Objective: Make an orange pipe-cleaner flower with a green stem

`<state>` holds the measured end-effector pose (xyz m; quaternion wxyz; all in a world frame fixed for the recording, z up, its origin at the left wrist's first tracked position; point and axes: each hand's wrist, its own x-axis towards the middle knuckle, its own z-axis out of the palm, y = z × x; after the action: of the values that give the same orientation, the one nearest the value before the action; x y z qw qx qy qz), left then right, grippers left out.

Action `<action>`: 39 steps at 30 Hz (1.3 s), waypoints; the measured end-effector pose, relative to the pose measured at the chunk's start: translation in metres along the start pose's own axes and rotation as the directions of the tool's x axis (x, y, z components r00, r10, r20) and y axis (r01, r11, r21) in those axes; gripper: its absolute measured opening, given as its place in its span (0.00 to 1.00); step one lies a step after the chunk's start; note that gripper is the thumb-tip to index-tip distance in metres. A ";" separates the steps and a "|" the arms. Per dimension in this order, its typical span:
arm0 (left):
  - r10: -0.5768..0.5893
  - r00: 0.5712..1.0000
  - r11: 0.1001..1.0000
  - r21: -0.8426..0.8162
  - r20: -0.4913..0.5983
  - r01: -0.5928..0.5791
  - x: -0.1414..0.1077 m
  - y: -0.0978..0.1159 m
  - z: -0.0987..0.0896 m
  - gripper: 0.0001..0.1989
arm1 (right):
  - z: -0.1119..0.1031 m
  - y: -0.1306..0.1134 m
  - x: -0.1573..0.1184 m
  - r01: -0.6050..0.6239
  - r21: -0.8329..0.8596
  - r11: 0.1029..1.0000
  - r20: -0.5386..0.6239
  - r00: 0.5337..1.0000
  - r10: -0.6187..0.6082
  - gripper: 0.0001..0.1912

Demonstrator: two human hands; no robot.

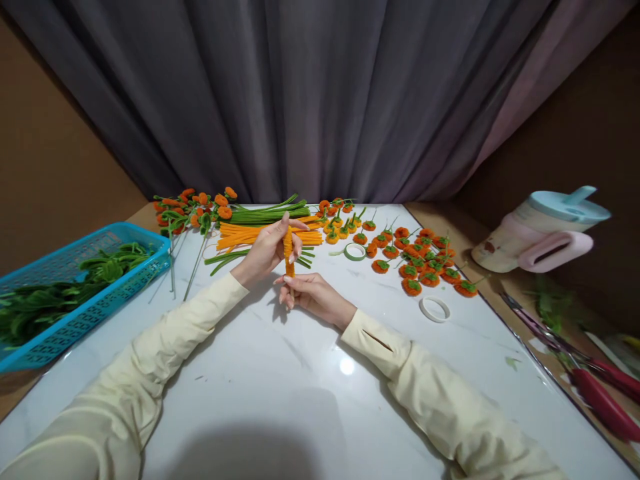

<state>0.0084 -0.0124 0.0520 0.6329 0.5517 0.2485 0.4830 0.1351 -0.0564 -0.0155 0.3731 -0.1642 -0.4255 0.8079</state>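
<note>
An orange fuzzy pipe-cleaner coil [289, 248], wound tightly along a thin stick, stands roughly upright above the white table. My left hand [270, 245] pinches it around its upper part, fingers closed. Below, my right hand [316, 295] has thumb and fingers closed on the lower end of the same piece. Just behind my hands lie straight orange pipe cleaners [237, 235], with a bundle of long green pipe cleaners [263, 215] beyond them. Shorter green pipe cleaners [225, 259] lie beside my left hand.
Small orange pipe-cleaner persimmons [413, 287] with green tops spread at the right, near a green tape roll [355, 251] and a white ring [435, 309]. A blue basket [115, 293] holds green pieces at left. A tumbler [520, 230] and red-handled pliers [600, 400] sit at right.
</note>
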 end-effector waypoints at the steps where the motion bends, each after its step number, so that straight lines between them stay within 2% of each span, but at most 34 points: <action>1: -0.014 1.000 1.000 -0.020 -0.008 0.014 0.000 0.000 -0.001 0.20 | 0.000 0.000 0.000 -0.003 0.000 1.000 -0.003 1.000 0.003 0.13; 5: -0.072 0.996 0.992 -0.109 -0.046 0.066 -0.002 -0.002 -0.002 0.17 | 0.000 0.001 0.000 -0.016 -0.012 1.000 -0.010 1.000 0.016 0.12; 8: -0.061 0.997 0.993 -0.108 -0.055 0.055 -0.005 -0.003 0.000 0.16 | 0.000 0.002 0.000 -0.010 -0.022 1.000 -0.012 1.000 0.010 0.11; 19: 0.049 0.989 0.976 0.218 -0.138 -0.018 -0.016 -0.007 0.006 0.17 | -0.002 0.006 0.003 -0.003 -0.107 0.994 -0.054 0.999 -0.003 0.13; 26: 0.090 0.977 0.931 0.365 -0.191 -0.015 -0.021 -0.013 0.011 0.17 | -0.001 0.006 0.005 0.056 -0.228 0.972 -0.136 0.987 -0.088 0.18; 30: 0.107 0.970 0.920 0.391 -0.217 -0.014 -0.021 -0.013 0.012 0.17 | 0.001 0.009 0.006 0.109 -0.388 0.915 -0.223 0.952 -0.208 0.18; 35: 0.119 0.965 0.925 0.379 -0.233 -0.023 -0.022 -0.011 0.015 0.18 | 0.007 0.014 0.004 0.135 -0.620 0.773 -0.308 0.864 -0.398 0.18; 39: 0.123 0.971 0.930 0.364 -0.204 -0.041 -0.025 -0.012 0.019 0.18 | 0.011 0.017 0.002 0.126 -0.730 0.672 -0.322 0.804 -0.500 0.15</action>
<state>0.0184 -0.0423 0.0407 0.4692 0.6097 0.3783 0.5149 0.1195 -0.0672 -0.0233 0.5213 -0.4118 -0.6004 0.4452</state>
